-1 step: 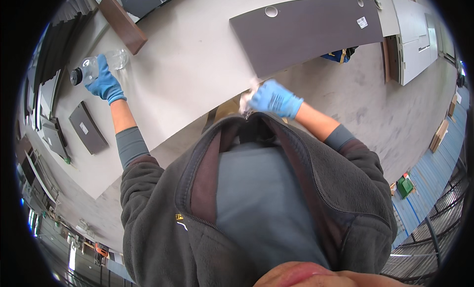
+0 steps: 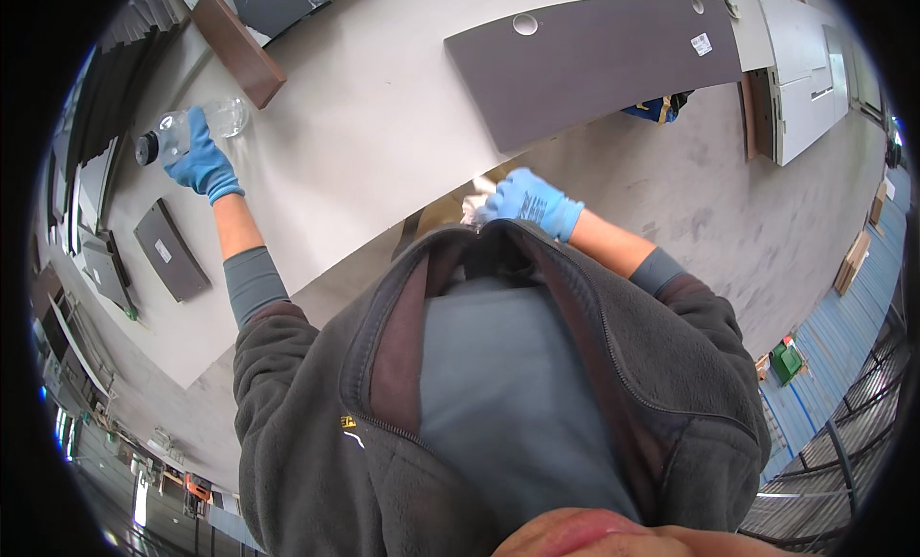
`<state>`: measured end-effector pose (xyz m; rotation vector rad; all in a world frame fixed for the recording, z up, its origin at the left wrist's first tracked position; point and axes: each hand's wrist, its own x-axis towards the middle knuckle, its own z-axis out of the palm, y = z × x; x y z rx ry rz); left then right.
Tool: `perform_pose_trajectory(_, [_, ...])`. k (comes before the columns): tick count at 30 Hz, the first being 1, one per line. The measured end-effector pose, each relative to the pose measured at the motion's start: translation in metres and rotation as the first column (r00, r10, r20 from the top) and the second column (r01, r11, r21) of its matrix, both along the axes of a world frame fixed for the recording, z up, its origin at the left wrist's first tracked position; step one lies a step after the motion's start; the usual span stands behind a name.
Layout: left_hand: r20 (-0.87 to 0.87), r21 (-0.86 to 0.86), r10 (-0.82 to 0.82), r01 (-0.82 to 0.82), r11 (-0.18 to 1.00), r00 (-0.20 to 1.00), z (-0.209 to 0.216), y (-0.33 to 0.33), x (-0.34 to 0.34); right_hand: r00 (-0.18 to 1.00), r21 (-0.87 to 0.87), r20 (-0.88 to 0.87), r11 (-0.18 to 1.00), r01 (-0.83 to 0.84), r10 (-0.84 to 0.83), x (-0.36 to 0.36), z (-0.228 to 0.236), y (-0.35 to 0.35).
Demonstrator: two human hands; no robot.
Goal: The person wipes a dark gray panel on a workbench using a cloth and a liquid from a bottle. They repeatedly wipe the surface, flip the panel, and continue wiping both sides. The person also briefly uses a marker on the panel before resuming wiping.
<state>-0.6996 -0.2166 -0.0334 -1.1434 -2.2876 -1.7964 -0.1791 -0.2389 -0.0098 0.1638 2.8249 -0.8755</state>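
Note:
On the left, my left hand [image 2: 203, 161] in a blue glove is closed around a clear plastic bottle [image 2: 228, 118]. Its black cap [image 2: 147, 148] points left, and the bottle is tilted nearly on its side over the pale tabletop [image 2: 355, 126]. My right hand [image 2: 530, 204], also gloved in blue, is closed on a crumpled whitish cloth [image 2: 473, 205] near the table's front edge, just in front of my jacket. Part of the cloth is hidden by the glove. Beyond that hand lies a dark grey curved panel [image 2: 594, 73] with round holes and a white label.
A brown board [image 2: 235, 47] juts over the table at the far left. A small dark curved panel [image 2: 171, 249] lies near my left forearm. White panels [image 2: 800, 78] stand at the far right. Below the large panel's edge is a dark blue and yellow item [image 2: 661, 108].
My right hand with the cloth has shifted slightly and shows more sharply than before. My left hand and the bottle have hardly moved.

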Motion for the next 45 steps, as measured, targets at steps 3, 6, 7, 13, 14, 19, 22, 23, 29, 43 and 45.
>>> perform_pose_trajectory(3, [-0.005,0.060,-0.001,0.001,0.998,1.000,0.000,0.012,-0.013,0.953,0.111,-0.016,0.947,0.303,-0.303,0.019,-0.016,-0.028])
perform_pose_trajectory(6, [-0.035,0.020,0.071,-0.070,0.997,0.997,-0.002,0.022,-0.027,0.880,0.132,-0.103,0.871,0.474,-0.463,0.050,-0.021,-0.016])
perform_pose_trajectory(7, [-0.036,0.000,0.082,-0.083,0.997,0.996,-0.004,0.025,-0.032,0.845,0.194,-0.066,0.824,0.532,-0.530,0.061,-0.020,-0.007])
perform_pose_trajectory(13, [-0.005,-0.027,0.181,-0.181,0.983,0.983,-0.024,0.032,-0.044,0.465,0.295,-0.442,0.365,0.883,-0.767,0.151,0.000,0.069])
perform_pose_trajectory(14, [0.019,0.007,0.138,-0.138,0.990,0.990,-0.026,0.032,-0.046,0.391,0.319,-0.483,0.259,0.912,-0.783,0.160,0.006,0.079])
perform_pose_trajectory(19, [0.003,-0.017,0.095,-0.095,0.995,0.995,-0.025,0.031,-0.050,0.387,0.597,-0.397,0.086,0.798,-0.833,0.115,-0.003,0.076])
perform_pose_trajectory(22, [0.048,0.002,0.074,-0.074,0.997,0.996,-0.026,0.029,-0.046,0.680,0.524,-0.177,0.517,0.677,-0.711,0.069,-0.035,0.047])
perform_pose_trajectory(23, [0.082,0.024,0.072,-0.074,0.997,0.994,-0.027,0.026,-0.043,0.635,0.495,-0.185,0.487,0.720,-0.750,0.073,-0.042,0.050])
perform_pose_trajectory(29, [-0.052,-0.286,0.435,-0.430,0.856,0.899,-0.021,-0.023,0.023,0.281,0.413,-0.291,0.145,0.899,-0.915,0.139,-0.050,0.074])
perform_pose_trajectory(43, [0.233,-0.435,0.165,-0.049,0.899,0.958,-0.039,-0.048,0.397,0.550,0.206,-0.129,0.520,0.829,-0.825,0.184,-0.057,0.101])
perform_pose_trajectory(45, [0.275,-0.560,0.124,0.054,0.827,0.954,-0.040,-0.045,0.409,0.642,0.123,-0.037,0.634,0.764,-0.766,0.153,-0.052,0.089])
